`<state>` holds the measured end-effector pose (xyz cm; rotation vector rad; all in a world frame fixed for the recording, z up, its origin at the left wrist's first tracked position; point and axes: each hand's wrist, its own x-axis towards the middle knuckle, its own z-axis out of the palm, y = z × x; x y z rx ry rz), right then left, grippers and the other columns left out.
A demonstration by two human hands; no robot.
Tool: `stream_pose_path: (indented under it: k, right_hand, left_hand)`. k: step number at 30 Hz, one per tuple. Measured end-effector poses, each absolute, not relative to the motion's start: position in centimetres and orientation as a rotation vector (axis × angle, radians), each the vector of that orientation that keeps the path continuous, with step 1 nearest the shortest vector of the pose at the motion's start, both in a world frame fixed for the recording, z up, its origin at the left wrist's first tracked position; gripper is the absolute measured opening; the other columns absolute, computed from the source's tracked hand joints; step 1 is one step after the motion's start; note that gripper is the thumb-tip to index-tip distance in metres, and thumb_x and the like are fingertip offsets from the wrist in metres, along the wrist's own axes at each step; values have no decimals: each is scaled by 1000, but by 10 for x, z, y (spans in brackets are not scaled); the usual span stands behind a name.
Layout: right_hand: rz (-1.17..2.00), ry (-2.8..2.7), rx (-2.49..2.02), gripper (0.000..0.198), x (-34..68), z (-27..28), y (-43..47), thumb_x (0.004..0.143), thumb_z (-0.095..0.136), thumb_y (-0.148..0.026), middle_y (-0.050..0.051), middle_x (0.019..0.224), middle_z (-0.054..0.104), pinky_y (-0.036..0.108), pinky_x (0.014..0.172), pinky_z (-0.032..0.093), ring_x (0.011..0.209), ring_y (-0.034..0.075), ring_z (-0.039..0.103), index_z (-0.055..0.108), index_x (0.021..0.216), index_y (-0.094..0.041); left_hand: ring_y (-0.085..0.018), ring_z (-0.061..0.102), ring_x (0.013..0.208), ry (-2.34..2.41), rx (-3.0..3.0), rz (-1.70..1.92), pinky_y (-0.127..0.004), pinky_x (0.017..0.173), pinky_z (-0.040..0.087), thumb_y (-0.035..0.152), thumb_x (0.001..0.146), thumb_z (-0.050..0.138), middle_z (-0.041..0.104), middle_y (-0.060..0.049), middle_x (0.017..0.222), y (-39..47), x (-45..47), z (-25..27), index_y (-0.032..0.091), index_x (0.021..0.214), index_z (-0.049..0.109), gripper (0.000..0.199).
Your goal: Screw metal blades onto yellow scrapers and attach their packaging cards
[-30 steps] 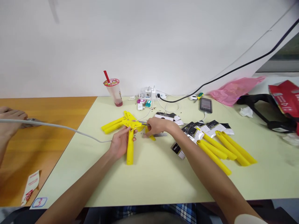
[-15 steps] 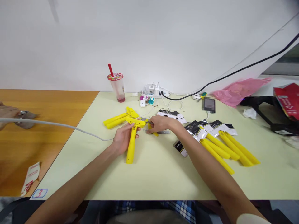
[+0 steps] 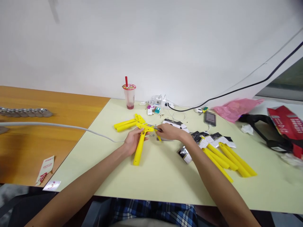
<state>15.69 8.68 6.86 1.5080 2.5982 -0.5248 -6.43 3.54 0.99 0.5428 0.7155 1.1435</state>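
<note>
My left hand (image 3: 133, 141) is wrapped around a yellow plastic T-shaped scraper handle (image 3: 139, 150), its head turned up and its grip pointing toward me. In my right hand (image 3: 168, 131) a slim metal tool (image 3: 155, 127) is pinched, its tip against the right end of the handle's head; its exact kind is hard to make out. Beneath the right hand lie a small yellow piece (image 3: 158, 137) and a flat metal blade (image 3: 168, 140), partly covered. Small screws (image 3: 152, 135) are scattered between my hands. Further yellow handles (image 3: 126, 125) rest just behind the left hand.
Yellow tubes (image 3: 236, 159) and black-and-white packets (image 3: 186, 154) lie at right. A drink cup (image 3: 130, 97), a power strip (image 3: 157, 101) and a pink bag (image 3: 236, 108) stand along the back. A grey cable (image 3: 94, 134) crosses from the left. Shiny metal pieces (image 3: 26, 112) line the orange table.
The camera view has shifted, so the table's contents sit further right and lower on the left side. Another person's hand at far left has left view. My hands keep the same hold.
</note>
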Motion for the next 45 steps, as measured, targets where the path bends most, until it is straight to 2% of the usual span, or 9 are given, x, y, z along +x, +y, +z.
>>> stream_pose_path:
  k: [3, 9, 14, 19, 25, 32, 37, 41, 45]
  right_hand:
    - [-648, 2822, 1721, 29, 171, 77, 67, 103, 52, -36, 4, 81, 68, 29, 64, 36, 69, 15, 51, 56, 79, -21]
    - [-2420, 2582, 1975, 38, 178, 62, 32, 89, 77, -54, -1, 85, 78, 25, 37, 25, 36, 5, 28, 54, 96, -25]
    - [-2903, 2252, 1867, 37, 167, 50, 20, 86, 85, -46, -4, 65, 68, 22, 36, 24, 38, 3, 25, 57, 82, -22]
    - [-3005, 1993, 2043, 52, 165, 43, 23, 80, 91, -47, -14, 41, 30, 21, 37, 21, 37, 6, 22, 46, 71, -25]
    - [-2824, 2059, 2144, 41, 164, 32, 28, 83, 86, -57, -13, 40, 33, 24, 37, 23, 36, 7, 24, 68, 84, -21]
    - [-2800, 2101, 2171, 47, 163, 25, 28, 86, 85, -58, -13, 40, 33, 22, 35, 25, 35, 7, 25, 55, 73, -25]
    - [-2725, 2222, 2244, 42, 163, 21, 31, 79, 91, -54, -14, 44, 44, 23, 33, 25, 32, 7, 28, 69, 98, -23]
    - [-2650, 2248, 2238, 39, 162, 22, 29, 77, 93, -52, -11, 40, 47, 24, 35, 25, 31, 7, 30, 69, 87, -22]
    - [-2526, 2296, 2186, 38, 162, 26, 26, 81, 88, -55, 1, 67, 75, 27, 37, 30, 35, 6, 36, 74, 77, -21]
  left_hand:
    - [-21, 79, 95, 689, 493, 1144, -32, 92, 66, 14, 93, 71, 80, -16, 113, 32, -59, 10, 11, 104, 74, 12]
    - [-29, 78, 111, 651, 476, 1012, -41, 106, 62, 17, 94, 69, 81, -19, 115, 15, -41, 7, 11, 110, 76, 18]
    - [-33, 76, 121, 628, 479, 909, -44, 109, 60, 21, 95, 68, 80, -21, 122, 3, -32, 2, 10, 120, 76, 28]
    - [-34, 78, 117, 669, 446, 856, -47, 106, 62, 25, 99, 64, 79, -22, 124, 3, -33, 5, 10, 125, 74, 31]
    - [-37, 79, 115, 682, 423, 850, -51, 102, 64, 27, 100, 63, 79, -22, 123, 4, -35, 10, 12, 126, 74, 32]
    - [-36, 77, 120, 684, 445, 833, -47, 101, 64, 27, 99, 68, 78, -22, 128, 3, -37, 10, 11, 122, 77, 30]
    - [-33, 78, 118, 706, 536, 861, -42, 96, 66, 26, 97, 75, 76, -21, 136, 2, -36, 14, 12, 113, 79, 22]
    - [-32, 78, 116, 721, 596, 878, -39, 94, 66, 25, 94, 81, 75, -19, 137, 1, -35, 13, 12, 117, 80, 26]
    - [-31, 78, 117, 738, 624, 893, -41, 97, 67, 26, 93, 86, 78, -17, 130, 1, -35, 6, 14, 117, 81, 28]
